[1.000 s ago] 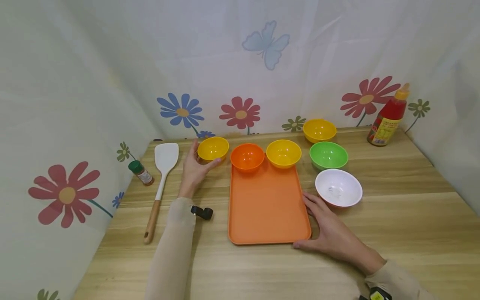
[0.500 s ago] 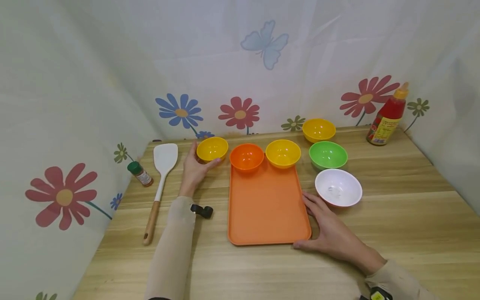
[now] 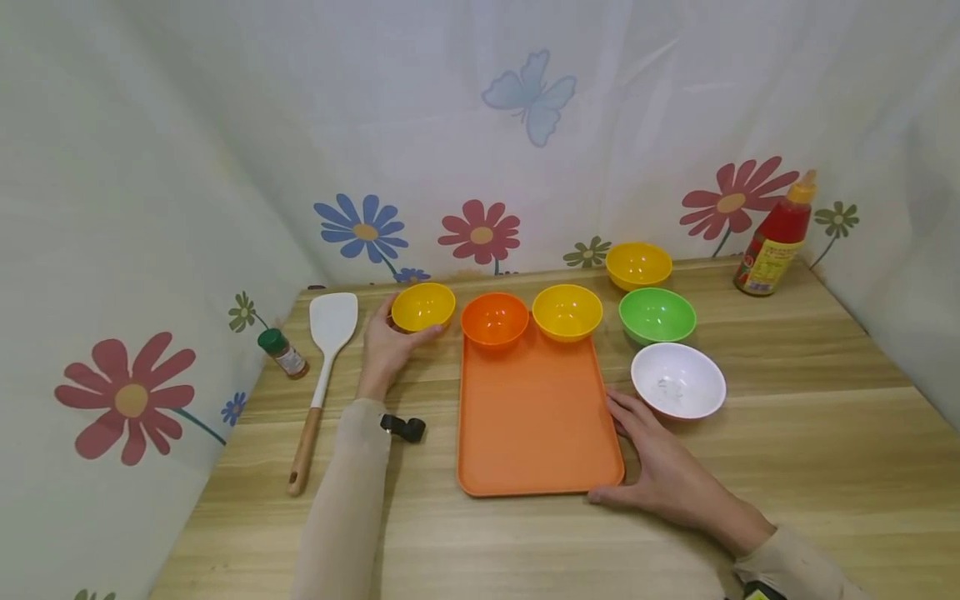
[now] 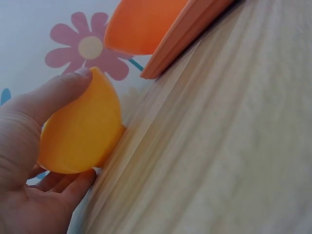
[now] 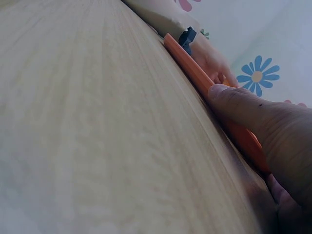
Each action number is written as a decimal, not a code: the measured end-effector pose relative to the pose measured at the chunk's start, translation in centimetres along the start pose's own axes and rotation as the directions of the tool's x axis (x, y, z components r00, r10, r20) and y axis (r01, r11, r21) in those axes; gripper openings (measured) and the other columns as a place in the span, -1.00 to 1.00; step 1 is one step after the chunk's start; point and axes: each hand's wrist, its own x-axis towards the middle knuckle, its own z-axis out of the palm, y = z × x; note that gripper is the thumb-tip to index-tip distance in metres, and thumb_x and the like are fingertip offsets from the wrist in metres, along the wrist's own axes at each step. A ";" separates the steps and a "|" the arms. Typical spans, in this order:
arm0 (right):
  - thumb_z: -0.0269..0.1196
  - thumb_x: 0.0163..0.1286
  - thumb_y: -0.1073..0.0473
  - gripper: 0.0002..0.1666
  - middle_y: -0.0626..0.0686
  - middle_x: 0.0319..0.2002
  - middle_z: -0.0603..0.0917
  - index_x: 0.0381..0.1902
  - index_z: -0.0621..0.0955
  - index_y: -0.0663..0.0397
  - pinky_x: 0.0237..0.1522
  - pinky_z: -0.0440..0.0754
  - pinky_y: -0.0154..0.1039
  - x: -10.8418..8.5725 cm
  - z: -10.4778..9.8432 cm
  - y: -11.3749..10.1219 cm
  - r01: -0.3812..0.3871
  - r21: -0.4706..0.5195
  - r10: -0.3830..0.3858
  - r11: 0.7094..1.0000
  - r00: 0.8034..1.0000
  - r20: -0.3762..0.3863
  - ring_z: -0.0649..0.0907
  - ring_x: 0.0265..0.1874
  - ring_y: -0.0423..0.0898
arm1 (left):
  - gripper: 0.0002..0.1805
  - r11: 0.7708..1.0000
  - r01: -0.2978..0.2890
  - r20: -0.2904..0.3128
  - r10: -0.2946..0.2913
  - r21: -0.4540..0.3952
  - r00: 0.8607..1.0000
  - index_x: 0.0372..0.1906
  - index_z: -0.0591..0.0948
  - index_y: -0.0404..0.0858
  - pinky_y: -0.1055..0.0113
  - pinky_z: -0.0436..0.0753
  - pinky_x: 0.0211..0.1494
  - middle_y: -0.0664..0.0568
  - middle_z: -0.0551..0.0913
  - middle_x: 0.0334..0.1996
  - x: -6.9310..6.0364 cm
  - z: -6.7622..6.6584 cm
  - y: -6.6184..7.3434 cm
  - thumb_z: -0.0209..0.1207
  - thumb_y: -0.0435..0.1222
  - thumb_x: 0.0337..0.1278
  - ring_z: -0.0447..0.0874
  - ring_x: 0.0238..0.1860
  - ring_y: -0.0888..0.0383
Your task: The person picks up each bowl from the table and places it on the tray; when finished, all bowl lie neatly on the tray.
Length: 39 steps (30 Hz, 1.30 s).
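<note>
My left hand holds a small yellow bowl at the table's back left, beside the tray. In the left wrist view, the thumb lies at the rim of this yellow bowl and the fingers reach around its lower side. My right hand holds the near right corner of an orange tray, thumb at the front edge and fingers along the right side. The right wrist view has the thumb against the tray's edge. An orange bowl and another yellow bowl stand at the tray's far end.
Right of the tray are a white bowl, a green bowl and a third yellow bowl. A red sauce bottle stands at the back right. A white spatula and a green-capped spice jar are at the left.
The head view has shifted slightly, so the scene sits a little lower in the picture. Both hands keep their hold on the bowl and the tray, with little visible movement.
</note>
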 end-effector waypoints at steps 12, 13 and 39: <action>0.68 0.08 -0.48 0.55 0.19 0.71 0.24 0.73 0.27 0.29 0.43 0.65 0.09 -0.1 0.0 -0.1 -0.026 -0.003 0.026 1.000 1.000 0.016 0.66 0.44 0.14 | 0.24 0.995 0.006 -0.038 -0.009 -0.102 0.999 0.74 0.32 -0.14 0.10 0.57 0.60 -0.10 0.46 0.60 -0.2 -1.0 2.3 0.76 -0.02 -0.01 0.54 0.51 -0.07; 0.68 0.08 -0.48 0.55 0.19 0.71 0.24 0.73 0.26 0.29 0.43 0.65 0.08 -0.1 0.0 -0.1 -0.026 -0.002 0.026 1.000 1.000 0.017 0.66 0.44 0.14 | 0.23 0.994 -0.007 -0.039 0.002 -0.105 0.999 0.75 0.32 -0.14 0.10 0.57 0.60 -0.10 0.45 0.61 -0.2 -1.1 2.8 0.75 -0.03 0.01 0.53 0.52 -0.07; 0.71 0.08 -0.43 0.55 0.23 0.71 0.24 0.72 0.27 0.34 0.44 0.64 0.08 0.0 0.1 0.1 -0.004 -0.001 0.004 1.000 1.000 0.009 0.63 0.47 0.17 | 0.16 0.989 -0.131 0.176 0.141 -0.071 0.974 0.74 0.32 -0.11 0.02 0.60 0.56 -0.01 0.47 0.57 -7.6 -2.4 11.6 0.71 -0.07 0.08 0.52 0.52 -0.01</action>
